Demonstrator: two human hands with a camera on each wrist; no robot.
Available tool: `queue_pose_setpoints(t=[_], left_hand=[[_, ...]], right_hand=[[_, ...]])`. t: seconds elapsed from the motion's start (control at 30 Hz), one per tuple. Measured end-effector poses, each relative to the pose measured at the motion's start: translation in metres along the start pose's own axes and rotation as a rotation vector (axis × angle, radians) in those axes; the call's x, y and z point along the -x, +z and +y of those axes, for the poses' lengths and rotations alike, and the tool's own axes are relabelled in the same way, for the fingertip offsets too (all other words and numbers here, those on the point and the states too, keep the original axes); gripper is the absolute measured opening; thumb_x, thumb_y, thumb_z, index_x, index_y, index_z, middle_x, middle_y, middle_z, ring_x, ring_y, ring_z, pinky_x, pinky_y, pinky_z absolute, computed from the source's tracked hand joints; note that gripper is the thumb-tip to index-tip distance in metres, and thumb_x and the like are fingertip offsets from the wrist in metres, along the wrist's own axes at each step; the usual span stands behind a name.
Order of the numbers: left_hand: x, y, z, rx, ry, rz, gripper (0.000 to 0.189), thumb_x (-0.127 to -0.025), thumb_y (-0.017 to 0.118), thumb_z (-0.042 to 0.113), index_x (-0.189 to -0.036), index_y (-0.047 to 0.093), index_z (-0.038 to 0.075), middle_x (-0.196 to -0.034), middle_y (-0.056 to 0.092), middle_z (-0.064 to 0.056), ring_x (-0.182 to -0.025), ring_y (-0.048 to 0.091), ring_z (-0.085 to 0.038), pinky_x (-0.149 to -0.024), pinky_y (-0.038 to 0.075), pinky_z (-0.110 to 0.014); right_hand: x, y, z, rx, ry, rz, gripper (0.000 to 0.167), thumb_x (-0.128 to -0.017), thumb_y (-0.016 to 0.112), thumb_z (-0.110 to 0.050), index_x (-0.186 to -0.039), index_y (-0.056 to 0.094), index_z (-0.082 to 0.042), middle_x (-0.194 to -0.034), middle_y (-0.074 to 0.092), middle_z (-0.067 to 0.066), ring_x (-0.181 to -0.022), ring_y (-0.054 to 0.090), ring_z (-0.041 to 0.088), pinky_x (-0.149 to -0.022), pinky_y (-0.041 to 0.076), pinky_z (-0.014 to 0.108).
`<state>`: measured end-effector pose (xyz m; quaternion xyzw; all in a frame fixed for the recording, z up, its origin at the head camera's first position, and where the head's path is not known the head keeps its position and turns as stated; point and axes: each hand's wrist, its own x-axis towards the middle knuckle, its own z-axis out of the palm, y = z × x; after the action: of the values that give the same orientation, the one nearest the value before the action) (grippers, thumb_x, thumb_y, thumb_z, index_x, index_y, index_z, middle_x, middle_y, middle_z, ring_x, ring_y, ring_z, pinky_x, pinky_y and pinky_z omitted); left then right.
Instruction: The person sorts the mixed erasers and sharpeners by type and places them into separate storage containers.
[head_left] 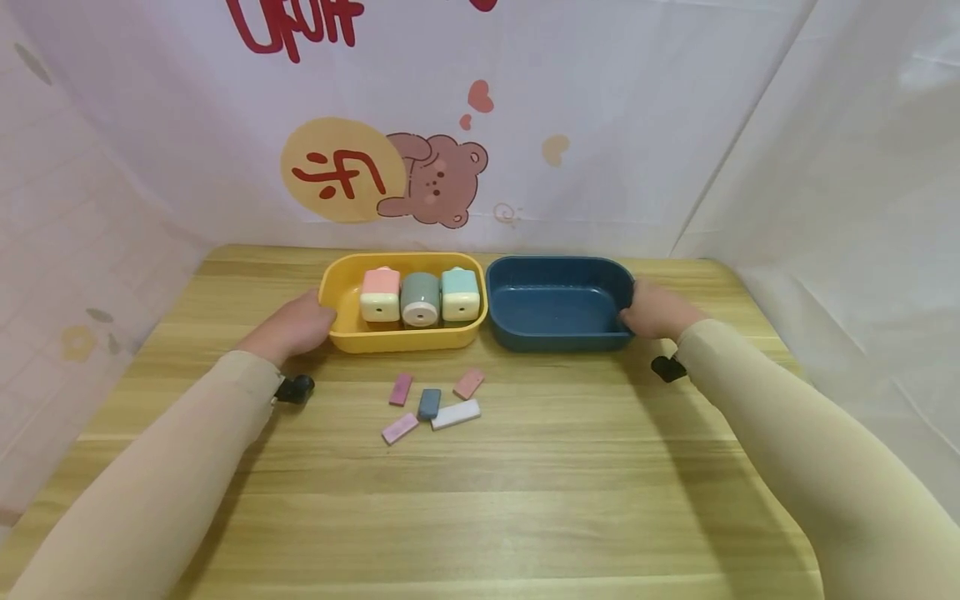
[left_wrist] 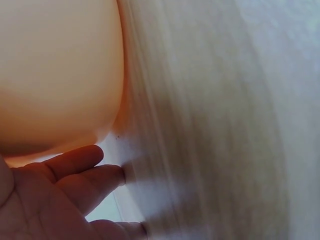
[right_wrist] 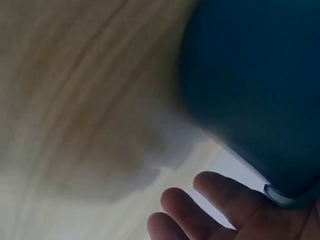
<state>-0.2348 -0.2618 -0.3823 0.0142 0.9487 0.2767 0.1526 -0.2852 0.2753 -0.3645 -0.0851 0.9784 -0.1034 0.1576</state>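
Note:
My left hand [head_left: 296, 323] holds the left end of a yellow bin [head_left: 405, 340], thumb at the rim and fingers along the outer wall. In it sit three small two-tone pieces, each with a hole in its pale face: a pink one [head_left: 381, 287], a grey-green round one [head_left: 421, 292] and a light-blue one [head_left: 459, 287]. At the right end of a dark blue bin [head_left: 558, 342], my right hand [head_left: 660, 310] grips the rim with the thumb over it. Its other fingers [right_wrist: 225, 197] extend beyond the outer wall. No objects show inside the blue bin.
Several small flat blocks lie in front of the yellow bin, among them a white one [head_left: 456, 414], a grey-blue one [head_left: 430, 403] and a salmon one [head_left: 468, 383]. Both bins stand side by side near the back edge of the wooden table [head_left: 525, 517], before a printed cloth [head_left: 600, 108].

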Motion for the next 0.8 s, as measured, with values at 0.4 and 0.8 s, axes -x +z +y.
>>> queue_pose_setpoints(t=[0.4,0.8], left_hand=[[0.0,-0.001,0.002,-0.007,0.005,-0.002,0.035,-0.105,0.034,0.023,-0.122,0.053,-0.001,-0.101,0.056,-0.017,-0.098,0.056,-0.033,-0.088,0.044,-0.044],[0.001,-0.001,-0.002,0.024,-0.044,-0.019,0.045,-0.105,0.035,0.03,-0.136,0.047,0.0,-0.115,0.056,-0.021,-0.107,0.054,-0.036,-0.095,0.044,-0.05]], right_hand=[[0.01,0.004,0.005,-0.118,0.151,0.055,0.016,-0.089,0.045,-0.018,-0.082,0.055,-0.007,-0.089,0.06,0.016,-0.087,0.059,0.035,-0.074,0.045,0.039],[0.004,0.011,0.01,-0.058,0.144,0.049,0.023,-0.088,0.04,-0.019,-0.068,0.049,-0.012,-0.09,0.063,0.018,-0.085,0.06,0.034,-0.073,0.047,0.037]])
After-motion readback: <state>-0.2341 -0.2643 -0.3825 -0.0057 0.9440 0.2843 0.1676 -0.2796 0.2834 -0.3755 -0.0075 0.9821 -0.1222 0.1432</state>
